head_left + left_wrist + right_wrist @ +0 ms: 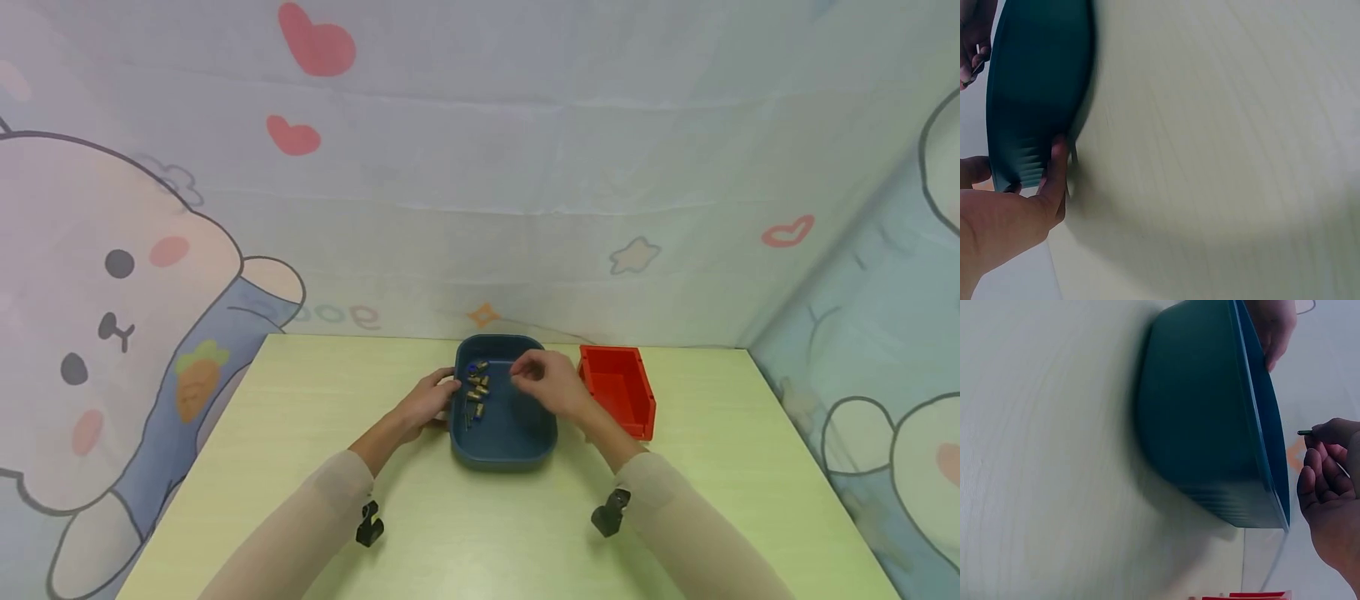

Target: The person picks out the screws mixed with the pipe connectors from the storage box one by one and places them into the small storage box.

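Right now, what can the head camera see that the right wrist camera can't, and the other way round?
Only the head camera shows the brass-coloured pieces inside the dark blue bin, both sleeves and the inside of the red box.

Only the right wrist camera shows the bin's ribbed patch and, clearly, the thin piece pinched in the right grip.

Both share the bin, right grip, left grip and red box, though the wrist view catches just its edge.

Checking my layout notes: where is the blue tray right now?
In the head view, the blue tray sits near the middle of the far edge of the table, just left of the red bin, with the left hand gripping its left side.
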A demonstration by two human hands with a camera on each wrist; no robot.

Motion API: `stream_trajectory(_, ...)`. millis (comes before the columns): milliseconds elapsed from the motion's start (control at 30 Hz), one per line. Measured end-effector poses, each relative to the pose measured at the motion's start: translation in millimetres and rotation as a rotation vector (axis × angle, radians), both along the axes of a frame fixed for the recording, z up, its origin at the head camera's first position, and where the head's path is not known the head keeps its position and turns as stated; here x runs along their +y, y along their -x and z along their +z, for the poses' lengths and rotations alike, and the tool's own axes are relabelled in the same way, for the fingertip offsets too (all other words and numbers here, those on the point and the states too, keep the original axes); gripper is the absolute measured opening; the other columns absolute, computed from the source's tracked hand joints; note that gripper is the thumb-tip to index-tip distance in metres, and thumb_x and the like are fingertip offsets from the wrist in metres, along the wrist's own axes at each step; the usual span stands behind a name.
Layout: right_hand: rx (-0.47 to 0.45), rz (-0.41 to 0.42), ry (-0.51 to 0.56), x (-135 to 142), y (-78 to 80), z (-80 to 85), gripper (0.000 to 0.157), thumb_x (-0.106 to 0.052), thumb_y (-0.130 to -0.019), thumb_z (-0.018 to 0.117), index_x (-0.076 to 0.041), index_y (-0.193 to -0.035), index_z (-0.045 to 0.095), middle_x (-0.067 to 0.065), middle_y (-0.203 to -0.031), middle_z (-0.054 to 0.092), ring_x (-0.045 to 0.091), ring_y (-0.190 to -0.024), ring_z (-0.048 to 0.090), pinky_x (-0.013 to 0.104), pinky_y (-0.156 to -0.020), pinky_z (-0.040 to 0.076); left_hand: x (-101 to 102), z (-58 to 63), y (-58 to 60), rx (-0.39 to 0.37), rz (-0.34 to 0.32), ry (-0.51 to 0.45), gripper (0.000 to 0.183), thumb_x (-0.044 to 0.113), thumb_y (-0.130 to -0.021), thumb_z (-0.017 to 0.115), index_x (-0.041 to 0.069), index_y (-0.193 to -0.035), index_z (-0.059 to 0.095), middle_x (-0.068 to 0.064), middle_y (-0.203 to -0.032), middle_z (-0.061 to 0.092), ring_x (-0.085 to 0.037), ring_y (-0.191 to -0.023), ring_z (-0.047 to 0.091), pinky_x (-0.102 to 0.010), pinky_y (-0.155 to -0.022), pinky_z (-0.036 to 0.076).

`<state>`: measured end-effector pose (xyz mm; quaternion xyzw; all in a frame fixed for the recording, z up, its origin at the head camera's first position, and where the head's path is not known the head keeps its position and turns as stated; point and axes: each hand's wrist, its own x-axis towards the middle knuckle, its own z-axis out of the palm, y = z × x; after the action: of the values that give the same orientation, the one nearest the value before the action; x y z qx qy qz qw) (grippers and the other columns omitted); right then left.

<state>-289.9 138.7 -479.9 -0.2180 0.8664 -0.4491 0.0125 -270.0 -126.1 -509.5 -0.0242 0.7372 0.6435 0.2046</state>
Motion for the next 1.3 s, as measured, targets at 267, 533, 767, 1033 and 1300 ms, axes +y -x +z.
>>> stream_trajectory(267, -0.004, -0.015, 0.019, 10, 0.7, 4.6, 0.009, -0.007, -0.097, 0.076, -0.003, -0.105, 0.076, 0.005, -0.098, 0.074, 0.021, -0.086, 0.065, 0.031, -0.080, 0.057, -2, -4.1, 0.6, -0.022, -0.013, -0.012, 0.055, 0.031, -0.113, 0.047, 0.018, -0.165, 0.035, -0.023, -0.150, 0.056, -0.036, -0.129, 0.062, -0.037, -0.071, 0.059)
stream_trajectory(533, -0.028, -0.003, 0.023, 24, -0.3, 6.3, 0.010, -0.008, -0.098, 0.076, -0.005, -0.107, 0.076, 0.004, -0.098, 0.074, 0.021, -0.088, 0.067, 0.033, -0.081, 0.058, -2, -3.6, 0.8, -0.029, -0.020, -0.016, 0.056, 0.032, -0.113, 0.047, 0.018, -0.166, 0.034, -0.022, -0.152, 0.055, -0.037, -0.132, 0.060, -0.039, -0.074, 0.059)
stream_trajectory(767, -0.004, -0.039, 0.019, 38, 1.9, 8.7, 0.009, -0.009, -0.097, 0.077, -0.007, -0.105, 0.078, 0.002, -0.095, 0.075, 0.021, -0.087, 0.068, 0.034, -0.082, 0.058, -2, -2.0, -0.2, -0.035, -0.019, -0.013, 0.056, 0.031, -0.113, 0.045, 0.018, -0.166, 0.032, -0.022, -0.152, 0.055, -0.035, -0.130, 0.062, -0.039, -0.074, 0.059)
stream_trajectory(1033, -0.014, -0.064, 0.025, 50, 4.2, 9.9, 0.013, -0.011, -0.097, 0.078, -0.004, -0.108, 0.077, 0.002, -0.097, 0.075, 0.023, -0.090, 0.068, 0.038, -0.085, 0.057, -3, -0.9, -0.4, -0.041, -0.011, -0.013, 0.056, 0.031, -0.113, 0.047, 0.017, -0.166, 0.034, -0.022, -0.151, 0.056, -0.034, -0.128, 0.063, -0.039, -0.072, 0.059)
stream_trajectory(1300, 0.000, -0.081, 0.033, 62, 5.6, 12.7, 0.009, -0.010, -0.098, 0.076, -0.005, -0.106, 0.076, 0.005, -0.094, 0.074, 0.023, -0.087, 0.068, 0.031, -0.080, 0.057, -2, -2.5, 0.4, -0.039, -0.015, -0.025, 0.056, 0.032, -0.113, 0.047, 0.018, -0.166, 0.034, -0.022, -0.151, 0.056, -0.035, -0.129, 0.063, -0.038, -0.072, 0.060)
